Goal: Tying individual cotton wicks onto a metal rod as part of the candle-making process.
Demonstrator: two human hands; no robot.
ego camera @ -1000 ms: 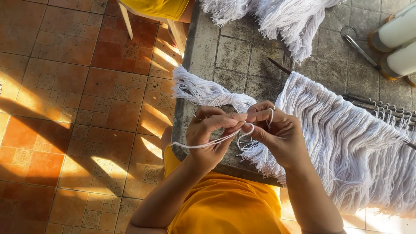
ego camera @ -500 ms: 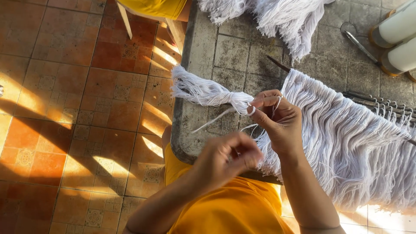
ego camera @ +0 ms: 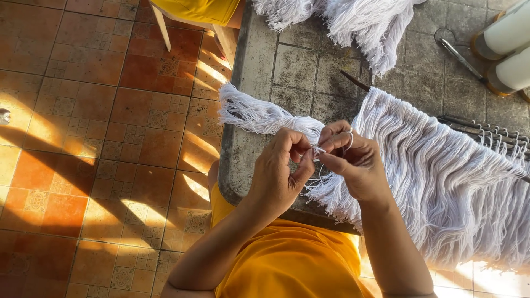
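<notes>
Cotton strand (ego camera: 319,150) pinched between both hands near the bench's (ego camera: 292,66) left edge. Left hand (ego camera: 279,174), half a second ago pulled back toward the body, now closed on the strand again beside the right hand (ego camera: 356,163); likely another knot or wrap under way. Right fingers closed on a loop. Beyond, loose white bundle (ego camera: 259,116) lying lengthwise toward the left edge. Fringe (ego camera: 436,171) hanging from a rod (ego camera: 356,81) further right.
</notes>
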